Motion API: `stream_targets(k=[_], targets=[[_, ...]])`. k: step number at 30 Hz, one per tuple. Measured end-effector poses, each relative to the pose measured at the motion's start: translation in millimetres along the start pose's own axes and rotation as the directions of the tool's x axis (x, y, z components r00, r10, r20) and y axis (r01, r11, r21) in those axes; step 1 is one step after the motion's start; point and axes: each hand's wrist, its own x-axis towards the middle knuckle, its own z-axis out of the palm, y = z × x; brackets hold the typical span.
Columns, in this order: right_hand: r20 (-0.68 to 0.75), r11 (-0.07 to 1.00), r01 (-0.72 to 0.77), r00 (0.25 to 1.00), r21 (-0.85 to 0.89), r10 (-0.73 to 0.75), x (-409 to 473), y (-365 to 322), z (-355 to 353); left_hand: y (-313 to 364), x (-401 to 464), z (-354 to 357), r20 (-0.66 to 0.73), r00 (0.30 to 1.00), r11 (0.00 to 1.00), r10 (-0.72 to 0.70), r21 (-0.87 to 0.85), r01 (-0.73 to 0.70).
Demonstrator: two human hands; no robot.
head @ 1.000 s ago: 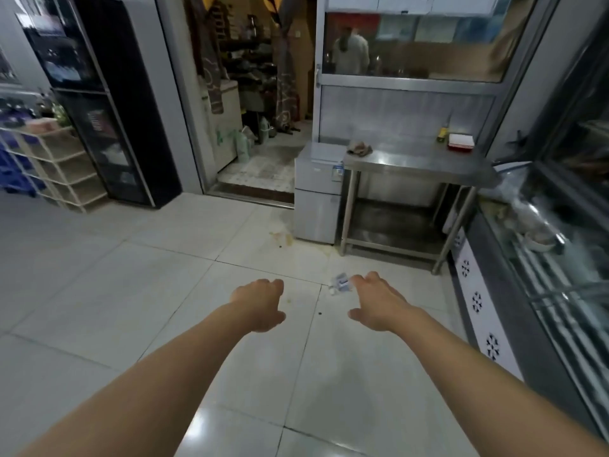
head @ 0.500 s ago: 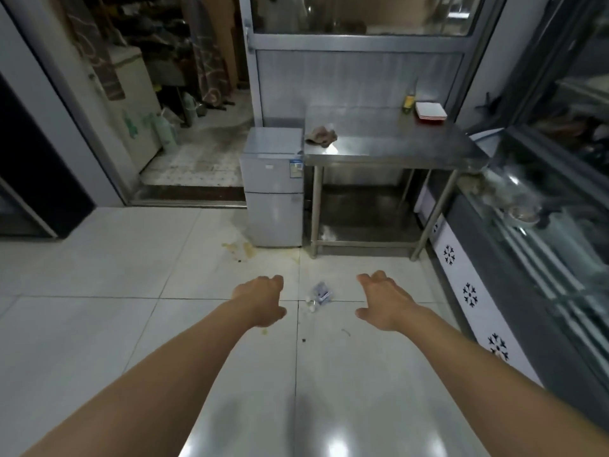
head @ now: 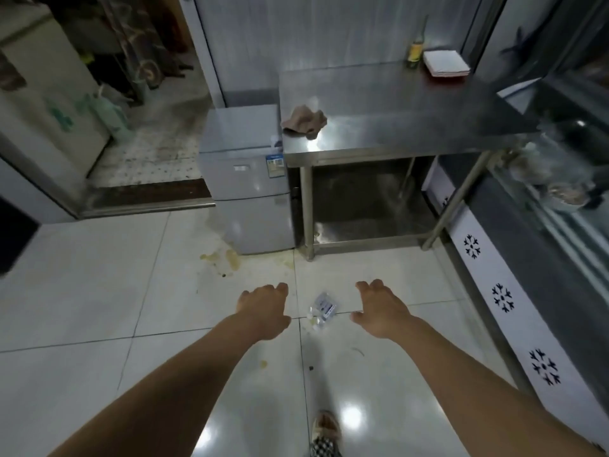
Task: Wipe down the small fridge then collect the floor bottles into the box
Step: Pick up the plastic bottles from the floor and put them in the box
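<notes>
On glossy tile, perhaps crumpled clear plastic bottles.

The scene is dim and bluish, lit from overhead — bright glare spots sit on the glossy floor tiles and a softer sheen on the steel table. The doorway at upper left is dark and murky. Straight edges bow toward the frame borders — wide-angle distortion. Detail is soft and smeared throughout.

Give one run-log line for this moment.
left hand empty | right hand empty | cloth on table | fridge unwiped
</notes>
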Motion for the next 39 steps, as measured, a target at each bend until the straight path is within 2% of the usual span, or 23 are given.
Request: stream_targets(k=[10, 18, 24, 32, 39], targets=[[0.127, 0.98, -0.172, 0.979, 0.1, 0.159, 121, 5, 31, -29, 151, 27, 0.115, 0.988, 0.993, 0.105, -0.061, -0.099], [0.171, 0.916, -0.338, 0.937, 0.214, 0.306, 202, 1, 107, -49, 269, 88, 0.188, 0.956, 0.974, 0.225, -0.016, -0.226], [0.191, 0.848, -0.409, 0.912, 0.336, 0.364, 284, 16, 202, -51, 357, 177, 0.222, 0.948, 0.974, 0.226, -0.064, -0.217], [0.163, 0.775, -0.468, 0.882, 0.426, 0.443, 408, 81, 358, -53, 484, 340, 0.233, 0.955, 0.975, 0.183, -0.165, -0.146], [0.091, 0.68, -0.451, 0.863, 0.578, 0.496, 500, 123, 469, -43, 568, 457, 0.133, 0.97, 0.968, 0.202, -0.179, -0.177]])
